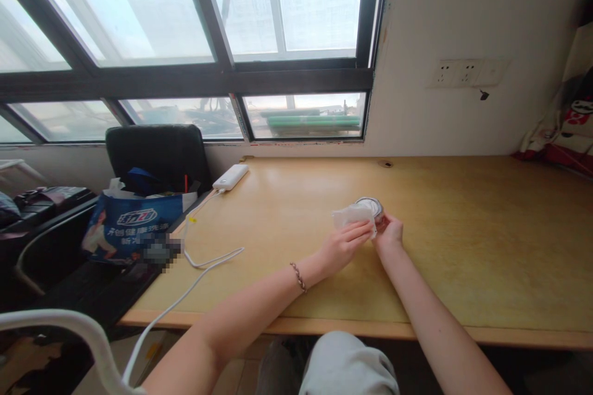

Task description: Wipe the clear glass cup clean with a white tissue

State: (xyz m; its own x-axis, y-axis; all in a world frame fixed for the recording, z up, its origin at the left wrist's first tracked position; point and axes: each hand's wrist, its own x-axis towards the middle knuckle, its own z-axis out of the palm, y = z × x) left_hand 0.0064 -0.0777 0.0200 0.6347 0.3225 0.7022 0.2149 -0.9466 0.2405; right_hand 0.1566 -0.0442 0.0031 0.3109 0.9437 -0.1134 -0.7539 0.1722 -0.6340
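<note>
My left hand [343,245], with a braided bracelet on its wrist, is closed on a white tissue [352,216]. The tissue lies against the near left side of a small round object [370,204] with a pale, shiny top and a darker rim. My right hand [390,234] has its fingers wrapped round the right side of that object. Both hands are together over the middle of the wooden table [463,247]. The tissue and fingers hide the object's lower part, so its exact kind is unclear.
A white power bank [230,178] lies at the table's left edge, with a white cable [204,266] trailing from it. On the black chair [155,151] to the left stands a blue bag [134,222]. Windows and a wall with sockets [458,73] rise behind.
</note>
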